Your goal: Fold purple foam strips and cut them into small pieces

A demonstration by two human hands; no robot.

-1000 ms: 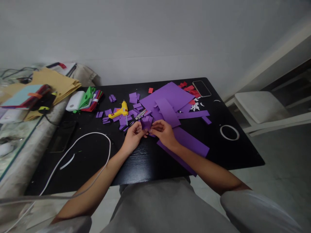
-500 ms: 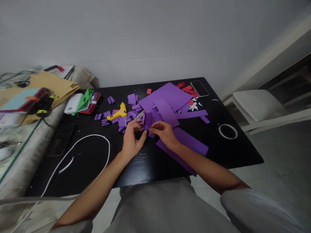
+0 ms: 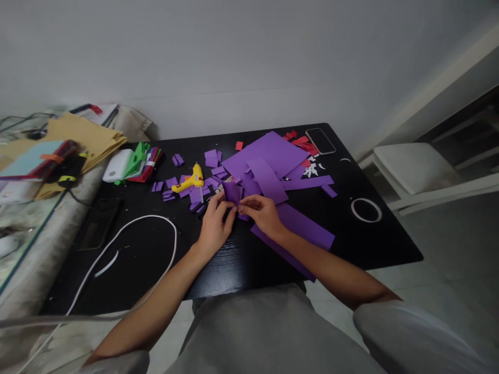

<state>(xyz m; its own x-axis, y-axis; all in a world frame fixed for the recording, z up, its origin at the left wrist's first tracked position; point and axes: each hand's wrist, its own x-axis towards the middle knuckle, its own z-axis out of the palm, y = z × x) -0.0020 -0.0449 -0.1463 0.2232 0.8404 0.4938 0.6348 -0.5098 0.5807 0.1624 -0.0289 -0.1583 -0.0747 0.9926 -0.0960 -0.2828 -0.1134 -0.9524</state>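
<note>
held paper (image 3: 233, 190): purple | wide sheet (image 3: 268, 148): purple | glue gun (image 3: 191, 181): yellow | table (image 3: 234, 265): black, faintly grained | paper scraps (image 3: 309, 148): red | ring (image 3: 366, 222): white | cable (image 3: 175, 234): white | folded bundle (image 3: 137, 160): green | stacked paper (image 3: 83, 134): tan | wall (image 3: 234, 52): grey | chair (image 3: 407, 163): pale | garment (image 3: 268, 332): grey

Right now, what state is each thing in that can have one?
Small purple piece: held up
Left hand: curled at that piece, grip partly hidden
Right hand: pinching that piece
Yellow glue gun: lying on its side
Large purple sheet: flat, partly covered
Far-corner phone: lying flat, screen dark
White ring: lying flat
White cable: bent in an open curve
</note>
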